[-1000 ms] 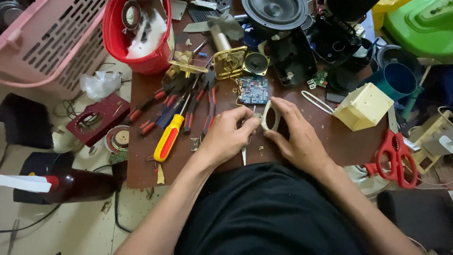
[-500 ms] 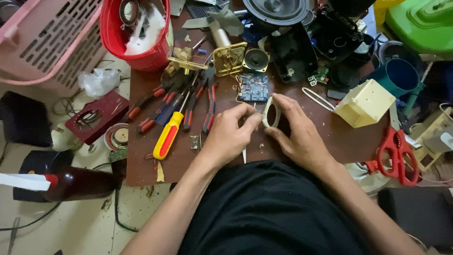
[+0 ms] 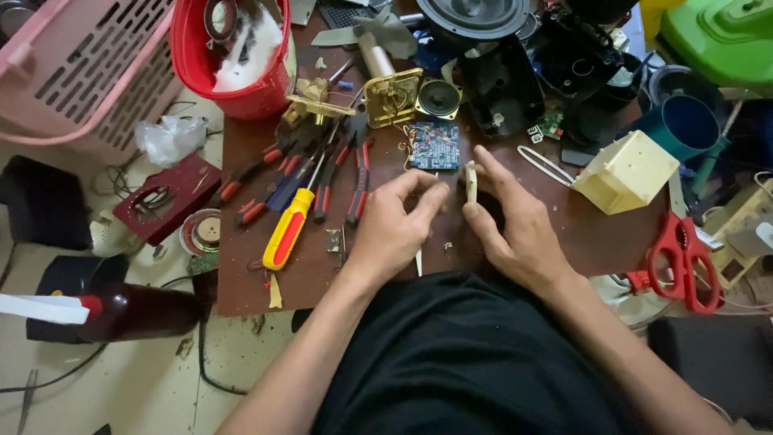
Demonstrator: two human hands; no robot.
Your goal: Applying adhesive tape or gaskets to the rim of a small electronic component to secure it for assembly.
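Observation:
My right hand [image 3: 515, 229] pinches a small cream plastic ring [image 3: 471, 181] between thumb and fingers, holding it edge-on just above the brown table [image 3: 250, 278]. My left hand [image 3: 393, 232] lies to its left, fingers stretched toward the ring, with the fingertips a little short of it. A thin metal tool [image 3: 419, 263] pokes out from under the left palm; I cannot tell whether the hand grips it. A blue circuit board [image 3: 433, 146] lies just beyond both hands.
Left of my hands lie a yellow-handled screwdriver [image 3: 288, 228] and red-handled pliers [image 3: 358, 185]. A red bucket [image 3: 233, 76] and a pink basket [image 3: 72, 72] stand far left. A cream plastic box [image 3: 626, 171], red scissors [image 3: 683, 262], speakers [image 3: 438, 99] and black housings crowd the back and right.
The ring has turned from nearly face-on to edge-on in my right hand. My left fingers have stretched out toward it. Both hands stay in the same spot.

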